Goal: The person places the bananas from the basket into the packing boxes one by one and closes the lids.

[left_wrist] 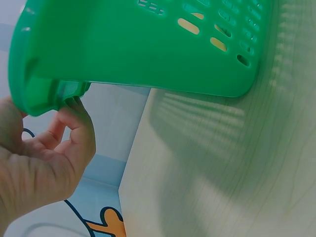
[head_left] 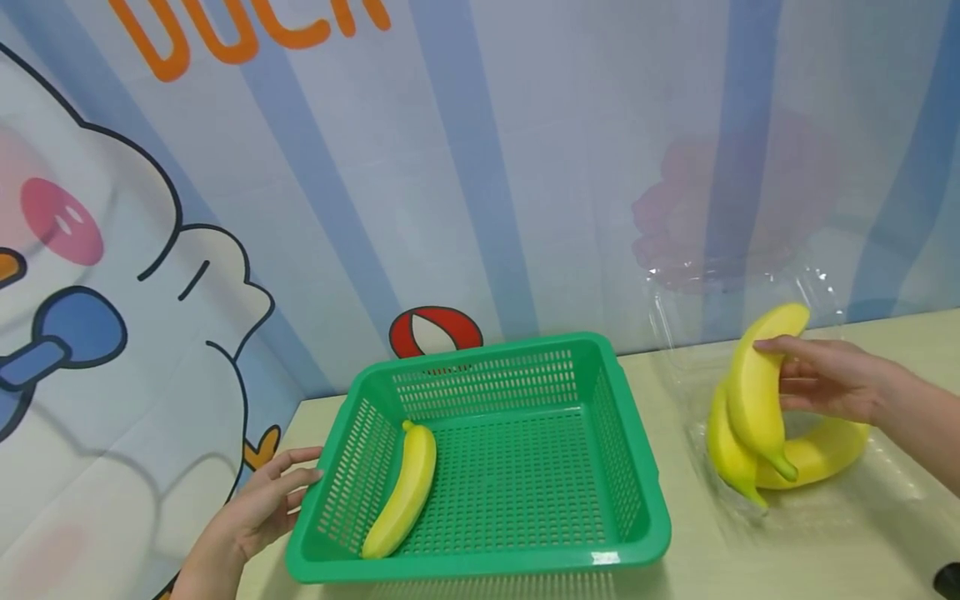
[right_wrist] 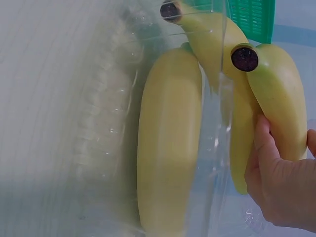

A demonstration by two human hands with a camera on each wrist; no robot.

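Note:
On the right, my right hand (head_left: 832,379) holds a yellow banana (head_left: 759,379), its thumb on one side and fingers on the other. A second banana (head_left: 724,446) stands tilted just behind the held one, and a third banana (head_left: 825,454) lies lower in a clear plastic container (head_left: 675,350). The right wrist view shows the held banana (right_wrist: 281,94) with its dark stem end toward the camera. My left hand (head_left: 258,504) grips the left rim of a green basket (head_left: 480,569), fingertips curled under the lip (left_wrist: 42,96). One banana (head_left: 405,492) lies along the basket's left side.
Both containers stand on a pale wooden table (head_left: 705,567). Behind it hangs a striped blue and white backdrop (head_left: 555,167) with cartoon figures. A small black object (head_left: 948,579) shows at the lower right edge.

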